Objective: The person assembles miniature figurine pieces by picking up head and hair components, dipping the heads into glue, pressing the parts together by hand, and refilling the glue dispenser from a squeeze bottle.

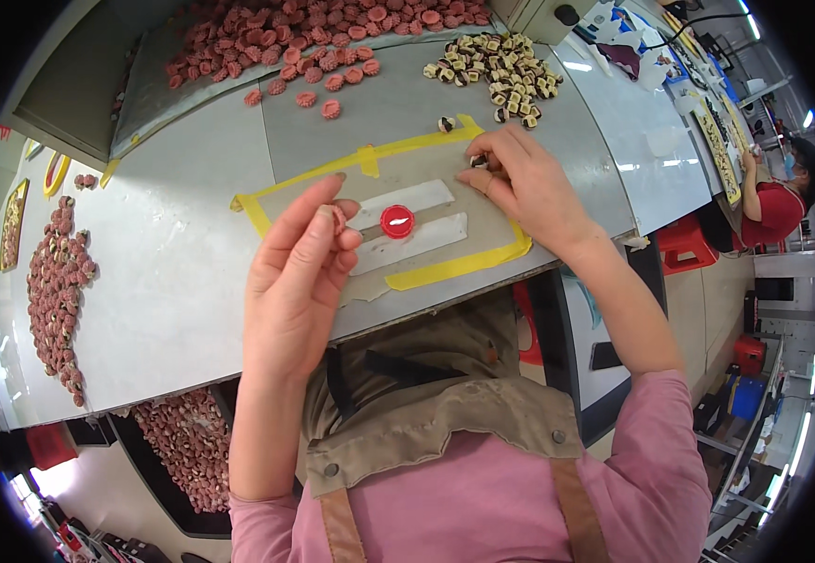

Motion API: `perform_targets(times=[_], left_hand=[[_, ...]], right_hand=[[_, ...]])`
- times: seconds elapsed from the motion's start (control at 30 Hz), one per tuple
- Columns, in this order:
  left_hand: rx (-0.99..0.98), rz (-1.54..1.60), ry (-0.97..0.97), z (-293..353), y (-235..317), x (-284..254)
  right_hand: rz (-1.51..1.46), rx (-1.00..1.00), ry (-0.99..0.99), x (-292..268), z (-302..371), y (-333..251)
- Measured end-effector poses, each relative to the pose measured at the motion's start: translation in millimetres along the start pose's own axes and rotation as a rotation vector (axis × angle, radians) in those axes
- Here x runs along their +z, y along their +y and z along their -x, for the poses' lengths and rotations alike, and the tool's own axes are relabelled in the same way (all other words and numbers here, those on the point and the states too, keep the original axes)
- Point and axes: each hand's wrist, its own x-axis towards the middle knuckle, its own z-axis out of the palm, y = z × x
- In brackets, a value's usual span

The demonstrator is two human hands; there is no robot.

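Between the thumb and fingertips of my left hand (293, 263) is a small pink scalloped cup-shaped piece (338, 218), mostly covered by the fingers. My right hand (531, 188) pinches a small black-and-cream piece (479, 162) over the right side of the taped work area. Between the two hands lies a round red lid (396, 221) with a dab of white on it. It rests on white strips (423, 235) stuck to the tabletop, inside a border of yellow tape (459, 266).
Pink cups (318, 28) are heaped at the back, beside a pile of black-and-cream pieces (511, 75). More pinkish pieces (59, 286) lie at the left. Below the table edge, a dark tray (159, 488) holds many more. A co-worker in red (775, 211) sits far right, near a red stool (687, 246).
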Motion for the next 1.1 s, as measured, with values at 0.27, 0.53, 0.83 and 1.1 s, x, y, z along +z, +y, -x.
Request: perform_targets(times=[0.27,0.53,0.83,1.1], left_hand=[[0.042,0.057,-0.101,2,-9,-12],[0.005,-0.002,-0.009,8,-6,-3],[0.027,0.068,0.014,7,-8,-8],[-0.009,0.164,-0.020,6,-6,-18]], right_hand=[[-0.016,0.096,-0.026,-5,0,-8],[-0.035,0.008,-0.003,-7,2,-2],[-0.020,0.093,-0.002,-9,-11,0],[-0.020,-0.065,-0.098,-11,-12,0]])
